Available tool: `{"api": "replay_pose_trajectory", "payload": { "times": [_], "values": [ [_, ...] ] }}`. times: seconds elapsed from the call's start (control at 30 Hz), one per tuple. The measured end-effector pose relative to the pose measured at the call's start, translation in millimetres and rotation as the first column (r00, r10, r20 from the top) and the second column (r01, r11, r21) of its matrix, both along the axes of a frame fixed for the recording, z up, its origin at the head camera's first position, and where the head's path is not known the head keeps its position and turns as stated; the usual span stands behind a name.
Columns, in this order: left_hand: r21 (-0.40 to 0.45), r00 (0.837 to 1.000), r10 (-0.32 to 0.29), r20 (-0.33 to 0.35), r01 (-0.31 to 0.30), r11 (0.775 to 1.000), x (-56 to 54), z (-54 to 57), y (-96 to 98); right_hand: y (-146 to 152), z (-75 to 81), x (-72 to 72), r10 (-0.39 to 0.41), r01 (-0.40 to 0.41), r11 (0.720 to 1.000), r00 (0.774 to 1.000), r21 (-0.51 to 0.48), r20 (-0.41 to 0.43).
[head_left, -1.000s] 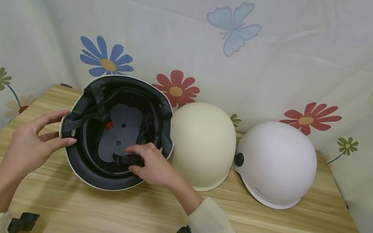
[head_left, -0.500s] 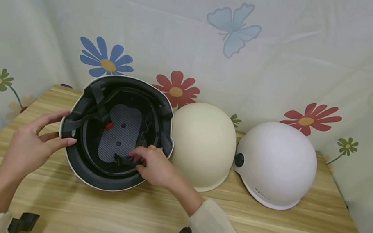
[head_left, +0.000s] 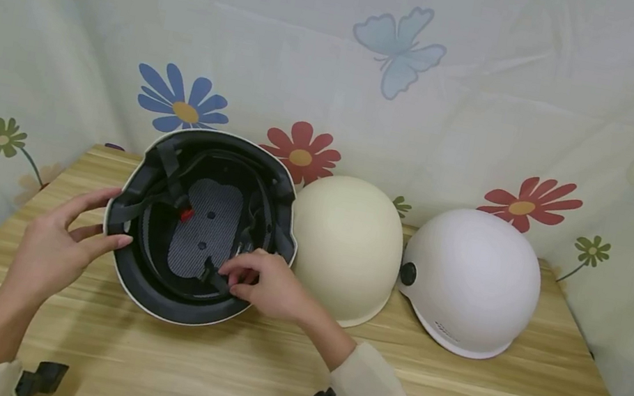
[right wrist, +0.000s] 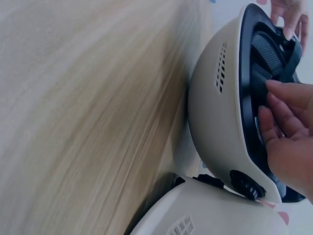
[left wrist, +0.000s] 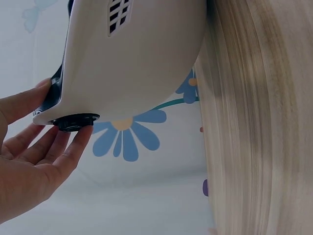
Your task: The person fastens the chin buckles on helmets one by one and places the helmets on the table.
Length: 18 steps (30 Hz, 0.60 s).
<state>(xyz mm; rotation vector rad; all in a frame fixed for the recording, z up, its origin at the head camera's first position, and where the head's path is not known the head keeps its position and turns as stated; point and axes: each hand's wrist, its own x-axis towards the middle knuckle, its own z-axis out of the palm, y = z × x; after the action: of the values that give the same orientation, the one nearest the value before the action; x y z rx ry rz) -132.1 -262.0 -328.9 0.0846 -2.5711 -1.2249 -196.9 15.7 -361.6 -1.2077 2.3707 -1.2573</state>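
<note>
An upturned helmet (head_left: 144,289) with a black lining and grey mesh pad rests on the wooden table at left. My left hand (head_left: 51,243) grips its left rim, thumb inside; in the left wrist view, fingers touch the round black knob (left wrist: 76,121) on the pale shell. With curled fingers, my right hand (head_left: 278,288) reaches into the helmet's lower right and pinches a black chin strap (head_left: 218,279); the fingers hide part of it. On the opposite side another black strap carries a red buckle part (head_left: 186,214).
A cream helmet (head_left: 346,249) stands dome up just right of the upturned one. Beyond it sits a white helmet (head_left: 471,278) with a black side knob. Behind the wooden table (head_left: 184,373) hangs a flower-printed cloth (head_left: 293,45).
The right hand's fingers have shifted along the strap and curled more tightly, tilting the strap end. The left hand and the helmet look unmoved.
</note>
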Motion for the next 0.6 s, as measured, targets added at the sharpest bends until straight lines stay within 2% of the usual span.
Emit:
{"api": "replay_pose_trajectory", "payload": {
  "times": [0.13,0.27,0.4,0.6],
  "values": [
    [0.008,1.000,-0.002,0.002,0.002,1.000,-0.4,0.2,-0.9,8.7,2.1,-1.4,0.064,-0.055,0.993,0.994,-0.101,0.088],
    [0.020,1.000,-0.006,0.004,0.006,1.000,-1.1,-0.4,-2.0,20.3,7.1,-4.3,0.111,-0.087,0.981,0.985,-0.172,0.136],
    [0.012,1.000,-0.004,0.004,0.004,1.000,-2.0,-1.3,-2.8,38.1,18.9,-9.4,0.064,-0.030,0.980,0.984,-0.198,0.168],
    [-0.008,1.000,-0.001,0.012,0.001,1.000,-1.5,-3.5,-3.8,71.1,33.9,-18.7,-0.049,0.080,0.975,0.988,-0.210,0.146]
  ]
}}
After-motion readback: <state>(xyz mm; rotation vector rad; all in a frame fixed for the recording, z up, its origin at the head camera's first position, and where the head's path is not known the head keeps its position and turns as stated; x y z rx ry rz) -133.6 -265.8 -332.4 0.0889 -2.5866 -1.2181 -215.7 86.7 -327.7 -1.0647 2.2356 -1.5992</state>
